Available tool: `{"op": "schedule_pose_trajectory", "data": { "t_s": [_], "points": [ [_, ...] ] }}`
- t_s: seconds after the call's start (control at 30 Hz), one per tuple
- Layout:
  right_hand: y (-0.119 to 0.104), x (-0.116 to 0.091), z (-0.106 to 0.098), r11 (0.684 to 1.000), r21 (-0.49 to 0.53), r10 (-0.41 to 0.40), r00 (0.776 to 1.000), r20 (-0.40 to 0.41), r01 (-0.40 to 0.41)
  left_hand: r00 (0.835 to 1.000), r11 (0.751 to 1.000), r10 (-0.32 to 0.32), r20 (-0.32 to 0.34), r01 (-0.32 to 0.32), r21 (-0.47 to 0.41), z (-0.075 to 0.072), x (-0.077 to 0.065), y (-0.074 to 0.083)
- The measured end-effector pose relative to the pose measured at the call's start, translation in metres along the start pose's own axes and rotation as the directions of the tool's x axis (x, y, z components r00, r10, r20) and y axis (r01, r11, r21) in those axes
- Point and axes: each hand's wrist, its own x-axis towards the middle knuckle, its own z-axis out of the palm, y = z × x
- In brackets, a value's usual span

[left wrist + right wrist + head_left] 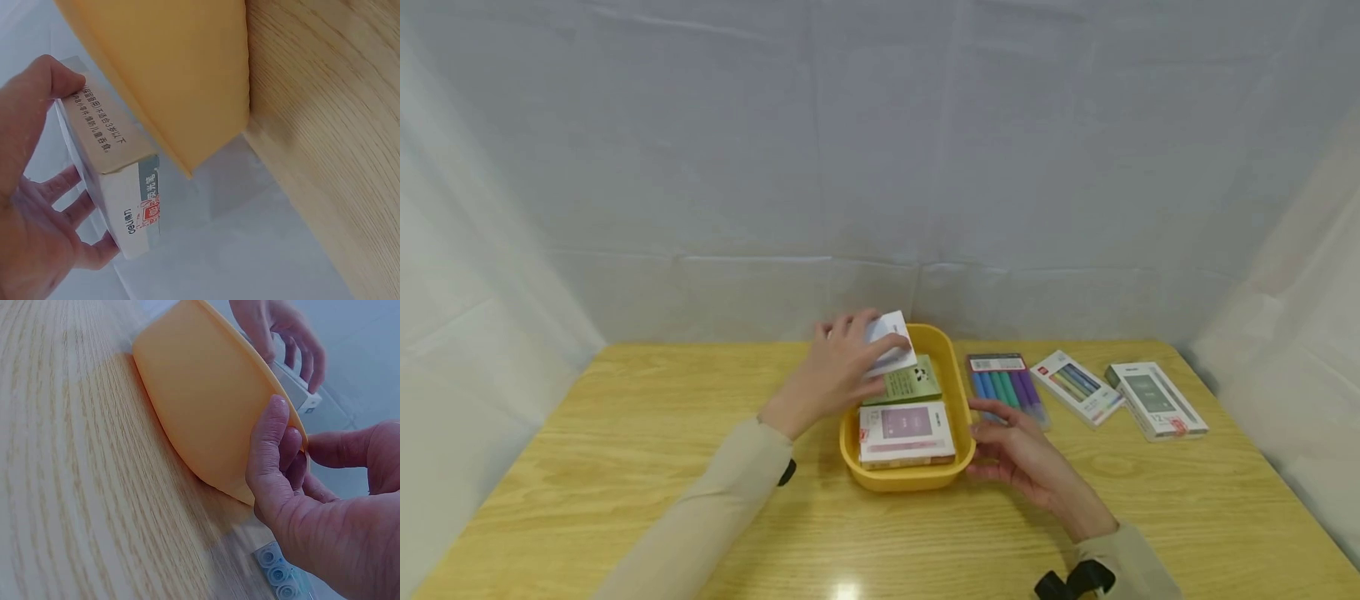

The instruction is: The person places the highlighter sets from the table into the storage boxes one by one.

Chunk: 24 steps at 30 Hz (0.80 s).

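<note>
My left hand [838, 371] grips a small white Deli highlighter box [128, 206], thumb on one side and fingers on the other. In the head view this box is held tilted over the far left part of a yellow plastic bin [910, 480]. The right hand [1026, 462] pinches the bin's right rim between thumb and fingers, plain in the right wrist view. Inside the bin, a green packet with a panda picture [921, 379] lies behind a white box with a purple panel [906, 435]. The left hand hides part of the packet.
Right of the bin lie a clear pack of blue, green and purple pens [1007, 383], a white box of coloured pens [1077, 387] and a white box with a grey panel [1156, 400]. The wooden table [625, 433] ends at a white sheet [880, 167] behind.
</note>
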Motion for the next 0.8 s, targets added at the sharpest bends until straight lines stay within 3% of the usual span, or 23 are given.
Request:
{"op": "schedule_pose_trajectory", "data": {
  "t_s": [0.47,0.8],
  "points": [
    [-0.003,-0.001,-0.001,1.0,-0.004,0.021,1.0,-0.016,-0.021,0.996,0.998,0.067,0.056,-0.066,-0.02,0.007,0.02,0.009],
    [-0.002,0.0,-0.001,1.0,-0.007,0.015,1.0,-0.008,-0.016,0.985,0.997,0.068,0.158,-0.062,-0.048,0.02,0.029,0.011]
  ]
}}
